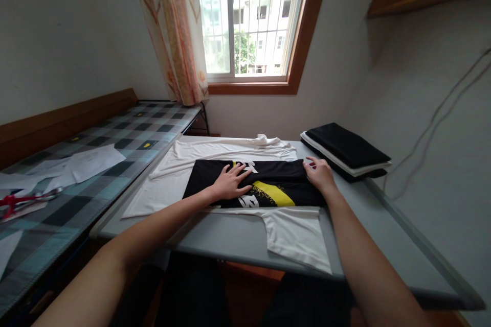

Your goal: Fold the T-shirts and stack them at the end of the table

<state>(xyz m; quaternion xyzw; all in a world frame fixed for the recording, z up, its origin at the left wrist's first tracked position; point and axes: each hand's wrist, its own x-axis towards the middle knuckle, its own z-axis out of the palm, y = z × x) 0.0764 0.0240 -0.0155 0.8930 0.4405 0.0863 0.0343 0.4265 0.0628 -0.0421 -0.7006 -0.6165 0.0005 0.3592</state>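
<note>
A black garment (272,168) with a yellow patch and white lettering lies folded into a rectangle on top of a spread white shirt (153,191). My left hand (231,182) rests on the black cloth with its fingers spread, left of the yellow patch. At the far right corner of the black garment, my right hand (319,172) has its thumb and forefinger brought together on the edge of the cloth. One white sleeve (297,237) sticks out toward the table's front edge.
On the grey table (379,235), a stack of folded black and white clothes (345,145) stands at the back right. The checked bed (76,204) at left holds papers (94,163) and red-handled scissors (15,204). A window is behind.
</note>
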